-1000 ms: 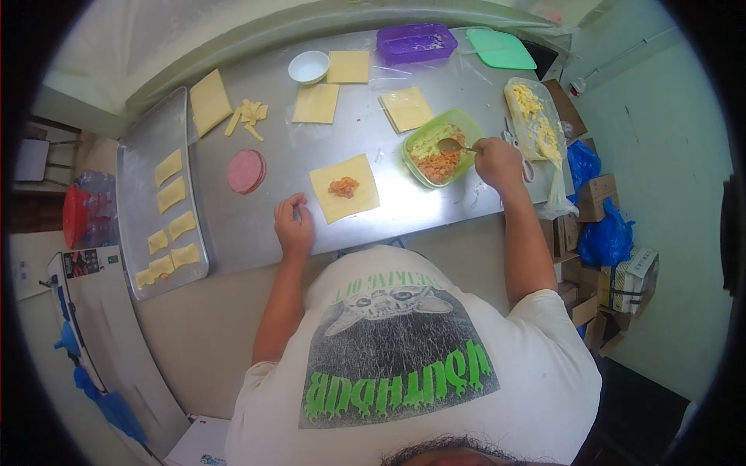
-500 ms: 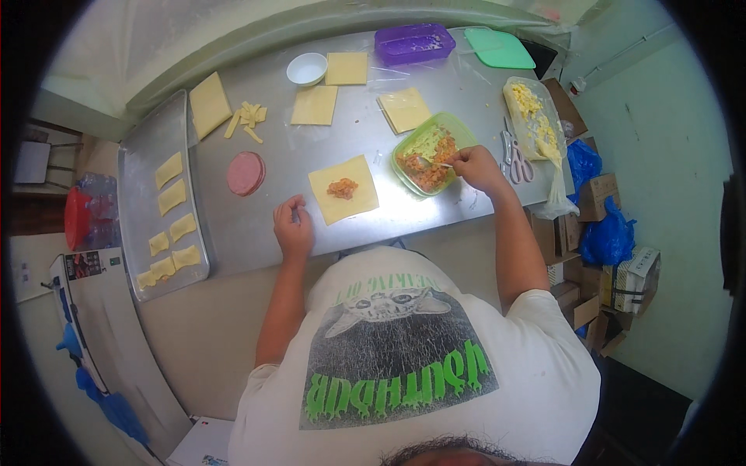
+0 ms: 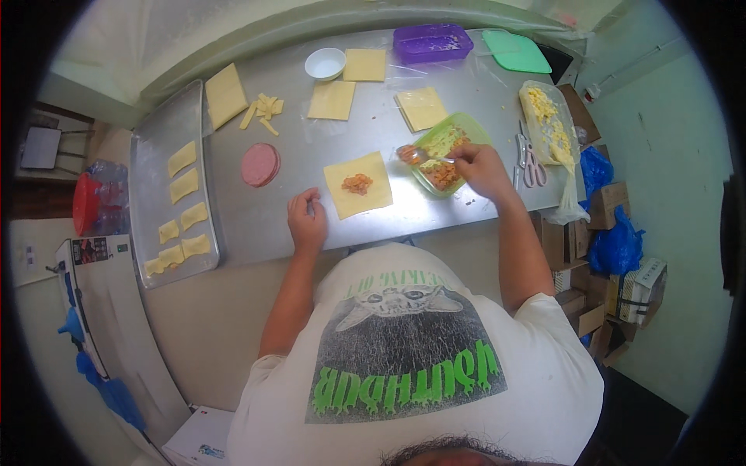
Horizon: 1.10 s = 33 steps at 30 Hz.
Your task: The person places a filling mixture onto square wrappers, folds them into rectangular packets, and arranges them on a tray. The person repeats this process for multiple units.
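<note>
A spoon is grasped by its handle in the right hand, its bowl heaped with filling and held over the left rim of the green tub, probably so that any drip is caught. The filled sheet is laid flat on the table, between the tub and the left hand, apparently so that it can be reached from either side; a mound of filling is set near its middle, perhaps to leave the margins bare. Nothing is seen in the left hand: its grip is released, the fingers loosely curled just beside the sheet. The tray is seemingly kept at the left end to leave the middle of the table to the work. As for numbers, one spoon, one tub and one filled sheet are counted; seven pastry pieces are carried on the tray, the two lowest touching. Four stacks of plain sheets are set out farther back, along with one white bowl, one purple box and one green lid. One pair of scissors is placed at the right; the pink slices are stacked too closely to be counted.
</note>
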{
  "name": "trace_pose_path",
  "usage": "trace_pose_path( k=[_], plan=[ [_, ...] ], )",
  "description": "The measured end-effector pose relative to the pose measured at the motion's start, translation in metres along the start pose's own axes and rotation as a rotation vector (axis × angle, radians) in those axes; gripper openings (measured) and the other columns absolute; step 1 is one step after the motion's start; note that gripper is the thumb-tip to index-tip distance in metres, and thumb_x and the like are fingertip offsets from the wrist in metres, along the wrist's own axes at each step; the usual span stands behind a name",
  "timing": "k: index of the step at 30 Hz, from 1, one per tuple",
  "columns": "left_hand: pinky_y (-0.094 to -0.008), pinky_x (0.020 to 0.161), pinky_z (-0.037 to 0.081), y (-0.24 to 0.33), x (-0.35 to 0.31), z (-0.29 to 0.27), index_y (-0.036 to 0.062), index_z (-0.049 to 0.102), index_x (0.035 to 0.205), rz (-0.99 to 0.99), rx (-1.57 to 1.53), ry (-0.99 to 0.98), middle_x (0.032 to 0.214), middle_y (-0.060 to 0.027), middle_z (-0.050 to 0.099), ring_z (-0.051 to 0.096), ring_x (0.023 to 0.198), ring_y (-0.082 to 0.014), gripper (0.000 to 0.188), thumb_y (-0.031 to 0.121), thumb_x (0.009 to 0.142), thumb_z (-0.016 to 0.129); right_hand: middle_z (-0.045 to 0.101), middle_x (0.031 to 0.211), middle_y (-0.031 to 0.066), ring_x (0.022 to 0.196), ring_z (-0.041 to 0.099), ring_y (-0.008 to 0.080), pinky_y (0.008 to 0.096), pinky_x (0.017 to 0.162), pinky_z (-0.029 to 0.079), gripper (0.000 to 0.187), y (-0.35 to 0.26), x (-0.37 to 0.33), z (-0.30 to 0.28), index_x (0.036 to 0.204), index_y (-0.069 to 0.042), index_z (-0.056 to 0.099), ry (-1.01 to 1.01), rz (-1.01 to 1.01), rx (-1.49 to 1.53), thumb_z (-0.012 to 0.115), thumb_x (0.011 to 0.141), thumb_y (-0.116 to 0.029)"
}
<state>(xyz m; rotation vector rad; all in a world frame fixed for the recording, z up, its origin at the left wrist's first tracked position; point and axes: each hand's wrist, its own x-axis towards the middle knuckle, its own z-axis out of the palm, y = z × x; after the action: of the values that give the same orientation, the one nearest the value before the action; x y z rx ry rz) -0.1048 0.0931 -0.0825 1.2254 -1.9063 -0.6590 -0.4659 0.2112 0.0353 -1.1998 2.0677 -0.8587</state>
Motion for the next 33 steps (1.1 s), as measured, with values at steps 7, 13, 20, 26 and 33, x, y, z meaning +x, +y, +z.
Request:
trace_pose_path(
  k=[7,13,20,26,33],
  plan=[
    [-0.0414,0.090,0.052,-0.001,0.000,0.000,0.0030,0.070,0.108,-0.012,-0.021,-0.009,0.100,-0.0118,0.070,0.064,0.101,-0.0311,0.023,-0.001,0.089,0.059,0.075,0.097,0.0148,0.093,0.072,0.0348,0.0460,0.083,0.056,0.022,-0.048,-0.018,0.090,0.104,-0.010,0.078,-0.049,-0.072,-0.244,0.063,0.089,-0.017],
    [-0.0417,0.090,0.052,-0.002,-0.001,-0.001,0.0033,0.070,0.109,0.001,-0.029,-0.002,0.100,-0.0117,0.071,0.064,0.101,-0.0312,0.023,-0.001,0.089,0.059,0.067,0.087,0.0130,0.081,0.067,0.0336,0.0457,0.072,0.054,0.022,-0.023,-0.025,0.130,0.102,-0.009,0.076,0.178,-0.531,-0.413,0.063,0.085,-0.004],
    [-0.0422,0.091,0.052,-0.004,-0.002,0.000,0.0033,0.070,0.108,-0.002,-0.034,0.001,0.100,-0.0119,0.071,0.064,0.101,-0.0316,0.023,-0.001,0.089,0.060,0.064,0.085,0.0116,0.078,0.064,0.0315,0.0442,0.068,0.051,0.026,-0.018,-0.035,0.127,0.102,-0.007,0.074,0.284,-0.672,-0.347,0.068,0.078,0.001],
    [-0.0422,0.091,0.052,-0.002,0.000,0.000,0.0035,0.071,0.108,0.007,-0.019,-0.004,0.100,-0.0117,0.071,0.064,0.101,-0.0315,0.022,0.000,0.089,0.059,0.066,0.088,0.0118,0.081,0.065,0.0311,0.0434,0.069,0.052,0.027,-0.018,-0.042,0.121,0.101,-0.007,0.075,0.271,-0.667,-0.297,0.068,0.077,0.002],
    [-0.0417,0.090,0.052,-0.001,0.000,-0.001,0.0034,0.071,0.108,0.010,-0.006,-0.008,0.099,-0.0117,0.071,0.064,0.101,-0.0309,0.022,-0.001,0.089,0.060,0.066,0.088,0.0124,0.079,0.065,0.0316,0.0437,0.069,0.052,0.026,-0.009,-0.042,0.127,0.101,-0.006,0.075,0.225,-0.690,-0.257,0.067,0.077,0.002]
  ],
)
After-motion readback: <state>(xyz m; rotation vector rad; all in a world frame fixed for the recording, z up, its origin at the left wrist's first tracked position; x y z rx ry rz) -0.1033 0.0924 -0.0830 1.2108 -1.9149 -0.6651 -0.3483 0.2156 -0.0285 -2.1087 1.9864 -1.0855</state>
